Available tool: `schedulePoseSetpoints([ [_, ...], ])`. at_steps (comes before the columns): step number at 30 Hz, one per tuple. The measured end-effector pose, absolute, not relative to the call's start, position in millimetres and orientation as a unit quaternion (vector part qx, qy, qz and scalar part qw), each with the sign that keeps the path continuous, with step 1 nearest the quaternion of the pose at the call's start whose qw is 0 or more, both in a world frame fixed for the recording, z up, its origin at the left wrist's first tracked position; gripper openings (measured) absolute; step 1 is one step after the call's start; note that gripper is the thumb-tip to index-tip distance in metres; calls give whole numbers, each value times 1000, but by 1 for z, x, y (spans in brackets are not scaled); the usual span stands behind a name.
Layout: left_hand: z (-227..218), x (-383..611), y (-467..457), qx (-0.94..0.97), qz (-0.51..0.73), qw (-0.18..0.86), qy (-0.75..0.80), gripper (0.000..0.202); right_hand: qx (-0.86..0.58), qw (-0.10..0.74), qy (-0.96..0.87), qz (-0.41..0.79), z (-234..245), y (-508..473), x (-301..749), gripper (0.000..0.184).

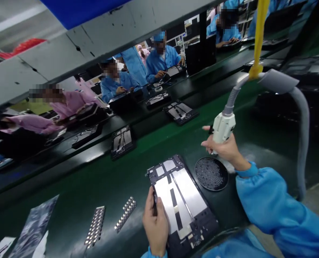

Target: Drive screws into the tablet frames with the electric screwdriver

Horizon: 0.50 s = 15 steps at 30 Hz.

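An opened tablet (190, 190) lies tilted in front of me, its silvery battery plates and black circuit parts facing up. My left hand (156, 225) grips its left edge, with fingers and thumb at the side of the frame. To the right, my right hand (230, 152) is wrapped round a white electric screwdriver (224, 127), its index finger stretched out to the left. A grey hose runs from the driver's top. Under it sits a round black dish (212, 189) full of tiny screws. The driver's tip is mostly hidden by my hand.
Two strips of small metal parts (95, 226) lie left of the tablet, beyond them a clear plastic bag (37, 224). More opened tablets (122, 141) rest on the green line ahead. A yellow strap (260, 39) holds the grey hose (303, 136). Co-workers sit opposite.
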<state>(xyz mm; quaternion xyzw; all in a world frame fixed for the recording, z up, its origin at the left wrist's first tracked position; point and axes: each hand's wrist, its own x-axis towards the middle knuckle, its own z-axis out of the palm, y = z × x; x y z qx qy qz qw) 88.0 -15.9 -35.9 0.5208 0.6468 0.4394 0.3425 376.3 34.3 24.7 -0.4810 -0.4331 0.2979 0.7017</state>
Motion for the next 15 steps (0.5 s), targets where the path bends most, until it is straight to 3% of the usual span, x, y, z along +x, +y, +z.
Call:
schedulePoseSetpoints([
  [5, -40, 91, -19, 511, 457, 347, 639, 55, -453, 705, -418, 351, 13, 40, 350, 31],
  [15, -50, 89, -16, 544, 460, 335, 616, 55, -468, 696, -420, 347, 3, 47, 343, 30],
])
